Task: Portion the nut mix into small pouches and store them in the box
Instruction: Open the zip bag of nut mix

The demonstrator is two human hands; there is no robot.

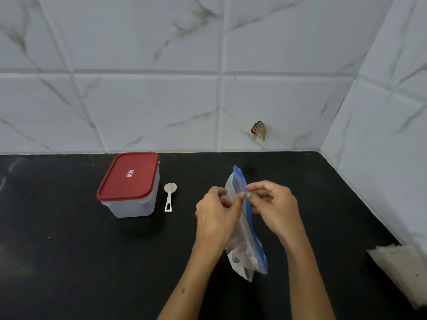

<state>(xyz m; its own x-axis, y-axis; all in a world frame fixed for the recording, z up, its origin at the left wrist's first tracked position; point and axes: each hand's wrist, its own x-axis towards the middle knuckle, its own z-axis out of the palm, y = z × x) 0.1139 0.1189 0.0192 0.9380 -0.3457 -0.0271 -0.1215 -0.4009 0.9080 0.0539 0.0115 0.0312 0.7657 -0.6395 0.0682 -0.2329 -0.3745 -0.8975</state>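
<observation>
Zip bag (247, 245) hangs below both hands' (217, 211) grip at its blue seal

dim, even light; edges bowed, detail perhaps slightly soft.

Black counter (69, 262) meets marble-tiled wall (147, 107) (grey-veined).

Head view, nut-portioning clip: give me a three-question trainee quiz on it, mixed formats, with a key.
1. True or false: the red lid sits on the box.
2. The white scoop lies: A) inside the box B) on the counter beside the box C) in a hand.
3. What do the left hand and right hand both pinch?

Key: 1 true. 2 B. 3 The blue-edged zip bag, at its top edge.
</observation>
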